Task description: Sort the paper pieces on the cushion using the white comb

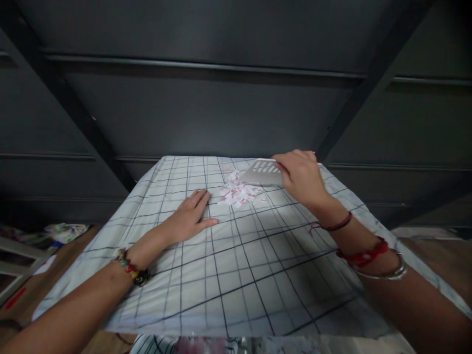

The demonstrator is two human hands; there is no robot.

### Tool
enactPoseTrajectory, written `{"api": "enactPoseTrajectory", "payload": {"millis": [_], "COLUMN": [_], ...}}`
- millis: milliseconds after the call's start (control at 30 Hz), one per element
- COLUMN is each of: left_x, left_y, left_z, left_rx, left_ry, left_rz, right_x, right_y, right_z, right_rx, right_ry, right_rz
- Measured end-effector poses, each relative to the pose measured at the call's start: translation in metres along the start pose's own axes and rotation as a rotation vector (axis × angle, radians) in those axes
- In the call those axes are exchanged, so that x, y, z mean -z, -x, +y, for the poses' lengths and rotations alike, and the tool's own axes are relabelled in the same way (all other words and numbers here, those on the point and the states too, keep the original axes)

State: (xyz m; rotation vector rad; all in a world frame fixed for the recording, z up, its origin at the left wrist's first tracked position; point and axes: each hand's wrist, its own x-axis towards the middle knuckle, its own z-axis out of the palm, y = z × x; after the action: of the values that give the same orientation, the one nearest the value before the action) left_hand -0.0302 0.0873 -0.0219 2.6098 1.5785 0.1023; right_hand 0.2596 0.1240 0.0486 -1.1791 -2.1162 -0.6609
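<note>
A small heap of torn white and pinkish paper scraps [239, 192] lies on the checked tablecloth [236, 265], toward the far side of the table. My left hand [190, 216] rests flat on the cloth just left of the heap, fingers stretched out and holding nothing. In my right hand [300, 174] is a white slotted plastic piece [262, 172], tilted up on its edge. Its lower left edge meets the paper scraps. The fingers of that hand cover its right part, so its full shape is hidden.
A dark panelled wall [221, 113] with metal ribs stands right behind the table's far edge. At the lower left, a pale rack-like frame [18, 265] and a colourful bag-like item [66, 232] are on the wooden floor. Blurred items [206, 345] show below the near table edge.
</note>
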Motion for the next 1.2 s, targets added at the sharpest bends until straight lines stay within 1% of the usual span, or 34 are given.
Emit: {"api": "enactPoseTrajectory", "payload": {"millis": [100,167,300,367,433,600,767,900,967,1100,1200], "left_x": [0.004,0.011,0.031,0.039,0.043,0.047,0.048,0.036,0.027,0.013,0.009], "left_y": [0.0,-0.002,-0.015,-0.024,-0.031,-0.044,-0.055,-0.058,-0.056,-0.049,-0.044], "left_z": [0.005,0.009,0.015,0.016,0.015,0.007,0.004,0.001,-0.002,-0.007,-0.005], "left_rx": [0.047,0.079,0.124,0.145,0.17,0.21,0.238,0.285,0.273,0.238,0.235], "left_ry": [-0.043,-0.063,-0.059,-0.034,-0.015,-0.02,0.019,-0.028,-0.027,-0.016,-0.001], "left_rz": [-0.058,-0.133,-0.329,-0.357,-0.345,-0.331,-0.28,-0.183,-0.115,0.059,0.094], "right_x": [-0.016,-0.024,-0.033,-0.034,-0.034,-0.032,-0.032,-0.033,-0.032,-0.03,-0.03], "right_y": [0.0,0.004,0.013,0.016,0.017,0.019,0.02,0.021,0.022,0.023,0.024], "right_z": [-0.003,-0.003,0.0,0.0,-0.003,-0.012,-0.013,-0.013,-0.014,-0.014,-0.015], "right_rx": [-0.031,-0.02,0.025,0.04,0.072,0.209,0.251,0.252,0.233,0.203,0.19], "right_ry": [-0.004,-0.02,-0.043,-0.05,-0.06,-0.023,-0.011,0.022,0.012,-0.062,-0.074], "right_rz": [0.025,0.047,0.086,0.1,0.12,0.214,0.214,0.219,0.231,0.284,0.335]}}
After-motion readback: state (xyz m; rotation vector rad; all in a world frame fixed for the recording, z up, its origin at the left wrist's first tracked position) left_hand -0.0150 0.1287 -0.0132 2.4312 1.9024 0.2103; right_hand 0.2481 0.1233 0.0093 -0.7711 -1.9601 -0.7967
